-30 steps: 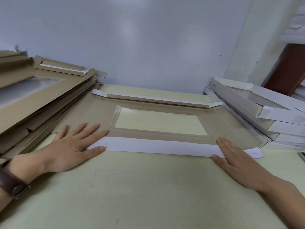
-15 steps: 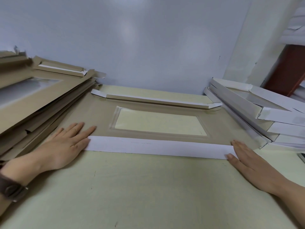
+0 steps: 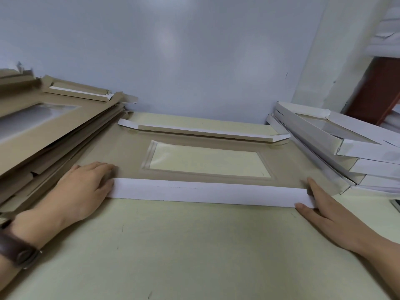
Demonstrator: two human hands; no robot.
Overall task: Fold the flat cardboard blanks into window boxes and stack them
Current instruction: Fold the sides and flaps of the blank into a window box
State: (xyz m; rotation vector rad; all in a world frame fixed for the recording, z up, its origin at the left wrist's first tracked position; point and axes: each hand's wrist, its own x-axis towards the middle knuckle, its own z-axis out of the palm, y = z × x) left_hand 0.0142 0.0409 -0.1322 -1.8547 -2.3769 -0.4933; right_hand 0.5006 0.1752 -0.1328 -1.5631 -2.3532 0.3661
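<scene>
Cardboard blank (image 3: 121,156), brown side up, lies flat on the pale tabletop (image 3: 194,245) ahead of us, its long axis running from 9 to 3 o'clock.

Nearest us, its near flap (image 3: 205,191) is turned up along that same axis and shows its white side. Our left hand (image 3: 82,189), with a brown watch strap (image 3: 17,252) on the wrist, sits at the flap's 9 o'clock end. Its fingers (image 3: 106,169) are bent, tips against the flap's end, and we cannot tell whether they grip it. Our right hand (image 3: 331,213) meets the 3 o'clock end with straight fingers (image 3: 313,185) behind the flap and the thumb at its near edge.

Beyond the flap lies the clear window (image 3: 207,161), then the far flap (image 3: 201,133), also folded.

At 10 o'clock a slanting pile of flat blanks (image 3: 54,126) overlaps the blank's left end. At 2 o'clock sit stacked white boxes (image 3: 357,152).
</scene>
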